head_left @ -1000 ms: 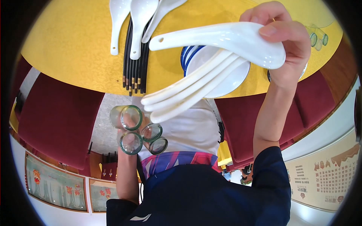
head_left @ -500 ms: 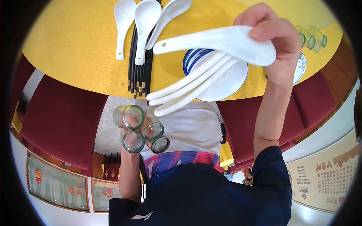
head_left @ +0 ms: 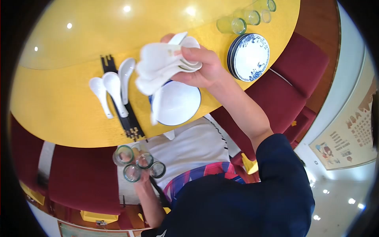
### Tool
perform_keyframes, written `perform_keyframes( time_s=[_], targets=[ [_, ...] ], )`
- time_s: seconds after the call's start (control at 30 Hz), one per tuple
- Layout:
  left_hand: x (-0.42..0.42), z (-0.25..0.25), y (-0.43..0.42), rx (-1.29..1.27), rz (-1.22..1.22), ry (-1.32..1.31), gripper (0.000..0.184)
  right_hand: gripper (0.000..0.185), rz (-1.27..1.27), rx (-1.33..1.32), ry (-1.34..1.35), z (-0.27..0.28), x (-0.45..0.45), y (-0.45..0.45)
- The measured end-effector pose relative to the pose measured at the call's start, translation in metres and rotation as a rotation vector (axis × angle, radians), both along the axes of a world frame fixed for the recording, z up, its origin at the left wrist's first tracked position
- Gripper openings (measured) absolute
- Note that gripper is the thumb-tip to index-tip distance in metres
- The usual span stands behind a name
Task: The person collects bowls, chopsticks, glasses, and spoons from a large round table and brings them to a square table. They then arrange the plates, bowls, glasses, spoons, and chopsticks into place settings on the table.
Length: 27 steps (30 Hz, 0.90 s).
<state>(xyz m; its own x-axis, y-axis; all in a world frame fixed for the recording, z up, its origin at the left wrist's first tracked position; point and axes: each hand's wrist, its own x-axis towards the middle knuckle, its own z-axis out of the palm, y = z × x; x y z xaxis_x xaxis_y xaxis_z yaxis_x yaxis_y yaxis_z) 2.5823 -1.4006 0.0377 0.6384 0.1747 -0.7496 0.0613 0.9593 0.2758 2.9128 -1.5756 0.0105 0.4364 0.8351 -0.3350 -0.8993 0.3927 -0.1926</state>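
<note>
My right hand [head_left: 203, 67] is closed around several white soup spoons [head_left: 156, 59], raised above the table and partly blurred. Below them stands a stack of white bowls [head_left: 179, 104] with blue rims. Down at the left, near the table edge, my left hand [head_left: 144, 175] grips several clear drinking glasses [head_left: 122, 153] in a cluster, rims facing me. Its fingers show only partly through the glass. Three more white spoons [head_left: 112, 83] lie on and beside a bundle of black chopsticks [head_left: 132, 120] with gold-patterned ends.
On the yellow round table [head_left: 55, 106], a stack of blue-flowered plates [head_left: 252, 57] sits to the right. Several glasses [head_left: 238, 26] lie on their sides at the far right. Dark red chairs [head_left: 83, 173] line the near edge.
The view has turned, bringing the plate stack fully into sight. My right hand has shifted left over the table with the spoons, now tilted differently. My left hand still grips the glasses.
</note>
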Motion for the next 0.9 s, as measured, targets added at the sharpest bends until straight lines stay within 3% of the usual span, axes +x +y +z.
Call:
perform_keyframes(
  time_s=[0.03,0.1,0.17,0.2,0.23,0.3,0.4,0.5,0.57,0.7,0.83,0.9],
  targets=[
    [0.006,0.006,0.001,-0.097,0.042,0.09,0.048,0.045,-0.016,0.027,-0.017,0.0,-0.002,0.0],
    [0.02,0.023,0.0,0.109,-0.022,0.056,0.047,0.038,-0.123,0.03,0.053,0.001,-0.006,-0.002],
    [0.01,0.019,0.008,0.071,-0.066,-0.129,0.048,0.04,-0.149,0.067,0.007,-0.002,-0.008,-0.009],
    [0.006,0.019,0.008,0.09,-0.038,-0.032,0.049,0.042,-0.158,0.063,-0.01,0.003,-0.002,-0.009],
    [0.012,0.031,0.007,0.11,0.0,0.062,0.049,0.043,-0.198,-0.146,-0.008,0.022,-0.001,-0.006],
    [0.036,0.057,0.007,0.165,-0.001,0.083,0.052,0.046,-0.274,-0.132,-0.028,0.028,0.003,-0.003],
    [0.059,0.099,0.005,0.146,-0.018,-0.087,0.055,0.047,-0.311,-0.142,0.038,0.033,0.003,-0.004],
    [0.071,0.138,0.007,0.121,-0.04,-0.133,0.055,0.045,-0.235,0.134,0.015,0.068,0.008,-0.013],
    [0.068,0.165,0.007,0.046,-0.062,-0.149,0.053,0.044,-0.278,0.067,0.09,0.091,-0.002,-0.018],
    [0.059,0.189,0.005,0.164,-0.011,-0.231,0.048,0.045,-0.241,0.076,0.067,0.126,-0.014,-0.03],
    [0.048,0.206,-0.011,0.364,0.095,-0.156,0.051,0.046,-0.131,-0.025,0.041,0.123,-0.027,-0.041],
    [0.028,0.205,-0.018,0.278,0.164,-0.18,0.05,0.033,-0.085,-0.159,-0.054,0.118,-0.039,-0.043]
  ],
)
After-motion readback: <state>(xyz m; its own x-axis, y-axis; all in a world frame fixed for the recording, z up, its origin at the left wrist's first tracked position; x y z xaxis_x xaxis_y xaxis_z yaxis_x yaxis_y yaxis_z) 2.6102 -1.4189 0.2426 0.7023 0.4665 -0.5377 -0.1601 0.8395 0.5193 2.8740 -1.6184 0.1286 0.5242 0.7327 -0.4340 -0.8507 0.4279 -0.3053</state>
